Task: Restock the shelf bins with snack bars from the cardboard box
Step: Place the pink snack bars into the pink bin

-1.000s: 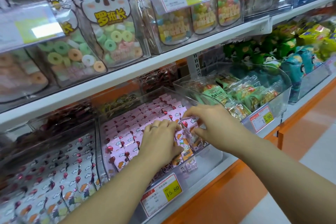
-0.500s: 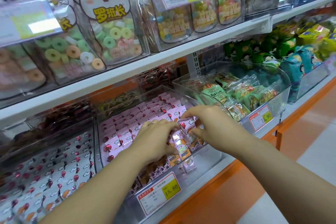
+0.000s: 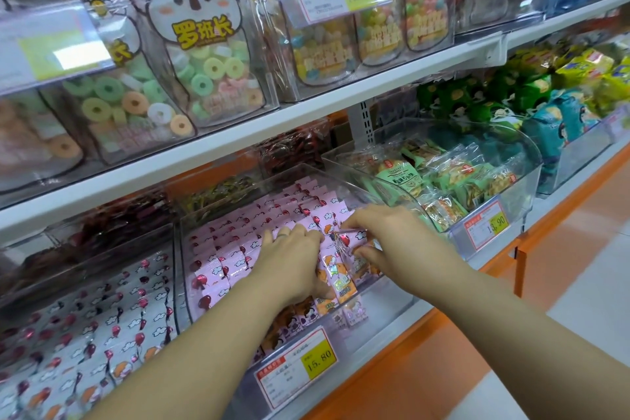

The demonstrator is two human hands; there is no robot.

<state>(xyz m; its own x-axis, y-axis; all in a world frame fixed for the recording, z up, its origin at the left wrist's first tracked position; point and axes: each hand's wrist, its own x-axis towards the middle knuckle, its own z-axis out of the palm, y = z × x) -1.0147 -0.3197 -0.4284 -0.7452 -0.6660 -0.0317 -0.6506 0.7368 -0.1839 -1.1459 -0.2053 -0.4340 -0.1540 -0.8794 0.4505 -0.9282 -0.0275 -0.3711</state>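
Pink bars point(image 3: 238, 249) stand in rows in a clear bin point(image 3: 385, 303) on the lower shelf point(image 3: 422, 312), mid-scene. Left hand point(image 3: 293, 259) lies flat on the rows, fingers straight, pressing them. Right hand point(image 3: 402, 242), just right of it, pinches a few bars at the bin's near right between thumb and curled fingers.

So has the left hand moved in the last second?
No, barely. The left hand rests on the pink snack bars about as far above the 15.80 price tag as before.
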